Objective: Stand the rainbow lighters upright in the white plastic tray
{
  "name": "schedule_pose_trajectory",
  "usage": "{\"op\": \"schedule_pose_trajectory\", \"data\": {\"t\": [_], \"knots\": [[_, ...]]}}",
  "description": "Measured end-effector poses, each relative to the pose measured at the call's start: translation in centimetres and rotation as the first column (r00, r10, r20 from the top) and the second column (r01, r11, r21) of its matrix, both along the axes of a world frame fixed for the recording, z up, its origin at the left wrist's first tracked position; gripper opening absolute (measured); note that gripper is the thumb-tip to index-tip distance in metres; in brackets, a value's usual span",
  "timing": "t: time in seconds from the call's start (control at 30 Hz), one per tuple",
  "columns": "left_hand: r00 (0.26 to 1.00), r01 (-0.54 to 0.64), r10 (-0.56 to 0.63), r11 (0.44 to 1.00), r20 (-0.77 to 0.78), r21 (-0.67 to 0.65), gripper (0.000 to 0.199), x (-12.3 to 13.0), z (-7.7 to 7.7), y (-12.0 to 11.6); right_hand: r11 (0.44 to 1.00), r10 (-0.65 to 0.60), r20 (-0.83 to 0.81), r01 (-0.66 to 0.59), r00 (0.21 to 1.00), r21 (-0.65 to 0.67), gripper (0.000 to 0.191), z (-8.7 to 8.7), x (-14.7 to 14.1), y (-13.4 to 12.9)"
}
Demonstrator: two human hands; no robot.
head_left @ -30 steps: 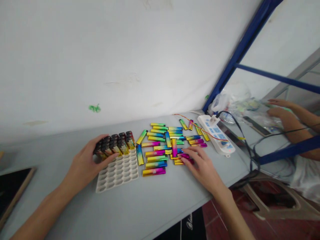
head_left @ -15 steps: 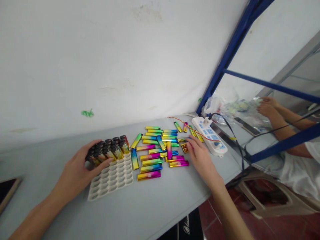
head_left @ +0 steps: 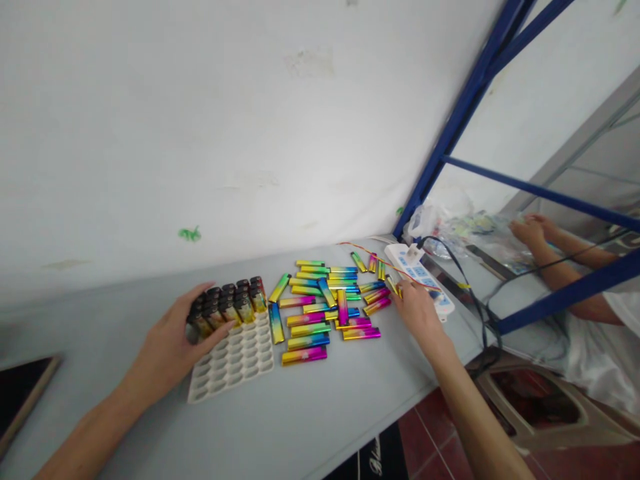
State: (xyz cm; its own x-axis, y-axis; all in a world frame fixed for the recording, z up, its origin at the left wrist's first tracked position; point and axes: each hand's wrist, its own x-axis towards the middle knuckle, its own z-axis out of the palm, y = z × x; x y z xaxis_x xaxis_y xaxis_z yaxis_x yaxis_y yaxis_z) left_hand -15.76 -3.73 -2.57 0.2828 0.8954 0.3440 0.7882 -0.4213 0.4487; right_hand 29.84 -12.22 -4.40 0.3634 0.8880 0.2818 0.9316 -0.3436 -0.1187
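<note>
My left hand is wrapped round the left side of a block of upright lighters with black tops. These stand in the back rows of a white tray whose front cells show as hollows. Many shiny lighters in yellow, green, blue and magenta lie loose to the right of the tray. Beside the power strip, my right hand has its fingers closed at one end of a lighter; its fingertips are partly hidden. Several lighters lie just left of that hand.
A white power strip with plugs and a black cable lies at the right. Blue metal bars rise behind it. Another person's hands are over clear plastic bags. A dark flat device lies at the left.
My right hand has moved right, from the small group of lighters to one beside the power strip. That group now lies spread on the table. My left hand keeps its hold; the view has shifted slightly.
</note>
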Motion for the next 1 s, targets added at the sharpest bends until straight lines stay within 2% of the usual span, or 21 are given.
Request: {"op": "schedule_pose_trajectory", "data": {"t": [0.13, 0.23, 0.3, 0.37, 0.43, 0.47, 0.53, 0.57, 0.67, 0.77, 0.87, 1.0], "knots": [[0.995, 0.074, -0.083, 0.986, 0.051, 0.148, 0.075, 0.0, 0.9, -0.6, 0.999, -0.015, 0.009, 0.016, 1.000, -0.049, 0.019, 0.8, -0.7, -0.7], [0.995, 0.005, -0.033, 0.957, 0.094, 0.290, 0.069, 0.1, 2.4, -2.0, 0.999, -0.013, 0.013, 0.014, 1.000, -0.046, 0.018, 1.4, -0.7, -3.2], [0.989, -0.091, 0.041, 0.928, 0.143, 0.362, 0.060, 0.3, 3.1, -3.1, 0.999, 0.024, -0.024, -0.023, 0.999, 0.038, 0.015, 2.0, -0.6, -5.5], [0.975, -0.145, 0.068, 0.916, 0.211, 0.374, 0.045, 0.8, 3.4, -4.2, 0.983, 0.060, -0.132, -0.036, 0.989, 0.178, 0.017, 2.9, -1.3, -7.4], [0.961, -0.113, 0.017, 0.936, 0.276, 0.333, 0.031, 1.6, 3.4, -5.2, 0.950, 0.182, -0.308, -0.086, 0.934, 0.300, 0.023, 3.9, -3.2, -8.2], [0.950, -0.063, -0.034, 0.952, 0.310, 0.300, 0.026, 2.2, 3.4, -5.7, 0.931, 0.278, -0.402, -0.142, 0.872, 0.336, 0.024, 4.4, -4.6, -8.2], [0.923, 0.011, -0.081, 0.983, 0.375, 0.185, 0.023, 3.6, 3.3, -6.5, 0.874, 0.472, -0.554, -0.279, 0.686, 0.399, 0.025, 5.1, -8.2, -7.3], [0.902, 0.056, -0.098, 0.992, 0.420, 0.110, 0.023, 4.3, 3.2, -6.8, 0.848, 0.527, -0.599, -0.329, 0.603, 0.415, 0.024, 5.3, -10.1, -6.7], [0.817, 0.230, -0.169, 0.972, 0.552, -0.042, 0.030, 6.0, 2.8, -7.2, 0.772, 0.626, -0.642, -0.463, 0.443, 0.435, 0.022, 5.3, -15.5, -4.9], [0.750, 0.257, -0.138, 0.962, 0.647, -0.093, 0.030, 6.5, 2.5, -6.9, 0.740, 0.650, -0.685, -0.480, 0.329, 0.472, 0.020, 4.6, -19.3, -3.5], [0.730, 0.272, -0.124, 0.955, 0.673, -0.119, 0.035, 6.1, 2.6, -6.5, 0.745, 0.646, -0.705, -0.444, 0.293, 0.498, 0.017, 3.9, -21.5, -2.2], [0.688, 0.209, -0.021, 0.963, 0.725, -0.171, 0.038, 5.6, 2.7, -6.5, 0.692, 0.712, -0.605, -0.501, 0.356, 0.520, 0.011, 4.2, -21.9, -0.6]]}}
